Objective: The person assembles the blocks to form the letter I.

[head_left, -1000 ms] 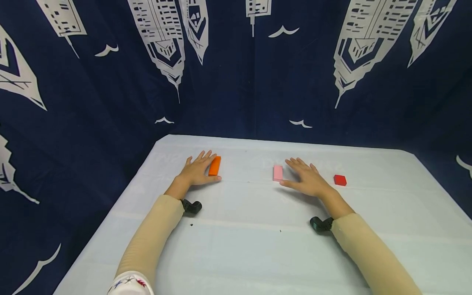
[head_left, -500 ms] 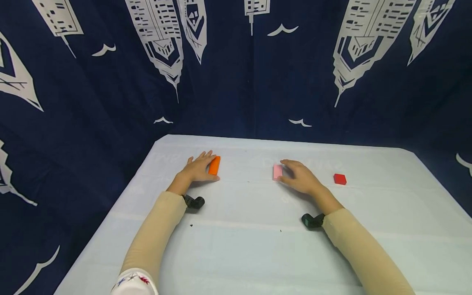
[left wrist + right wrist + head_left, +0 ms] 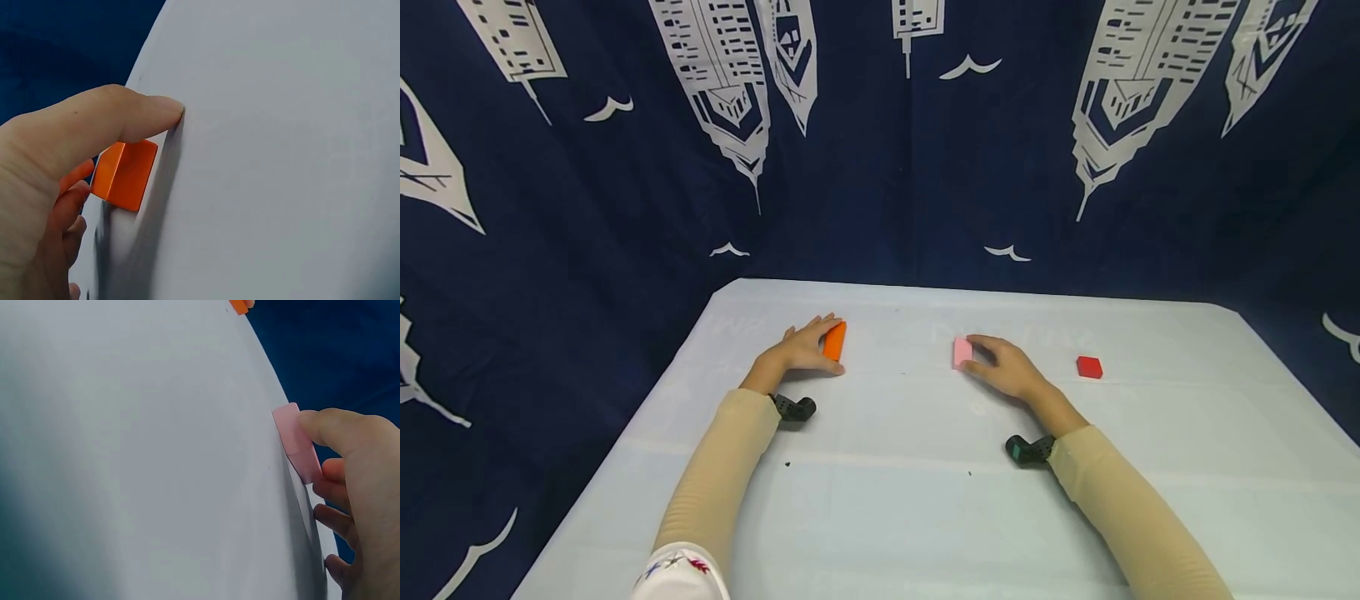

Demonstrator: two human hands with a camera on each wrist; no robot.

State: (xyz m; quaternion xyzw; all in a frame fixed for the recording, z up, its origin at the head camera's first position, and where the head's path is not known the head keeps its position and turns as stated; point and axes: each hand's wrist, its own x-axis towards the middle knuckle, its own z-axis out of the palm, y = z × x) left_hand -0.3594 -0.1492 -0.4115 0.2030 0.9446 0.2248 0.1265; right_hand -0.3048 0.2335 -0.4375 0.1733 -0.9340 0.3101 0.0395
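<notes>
On the left of the white table, an orange rectangular block (image 3: 834, 342) lies between the thumb and fingers of my left hand (image 3: 805, 348). In the left wrist view the thumb reaches out past the orange block (image 3: 128, 178), and fingertips come close to its far side; whether they touch is unclear. My right hand (image 3: 1006, 367) pinches a pink rectangular block (image 3: 962, 353) near the middle. The right wrist view has the thumb on the pink block's (image 3: 297, 440) face and a fingertip at its other end. Farther right lies a small red block (image 3: 1089, 367), untouched.
The white table (image 3: 880, 500) has angled far corners, and a dark blue curtain (image 3: 865, 192) with white building prints hangs behind it. Two dark specks lie on the near half. Black wrist-worn devices (image 3: 1028, 451) stick out inward beside the wrists.
My right hand has moved left and its thumb and fingers have closed onto the pink block. The left thumb and fingers have shifted only slightly about the orange block. The red block stays put.
</notes>
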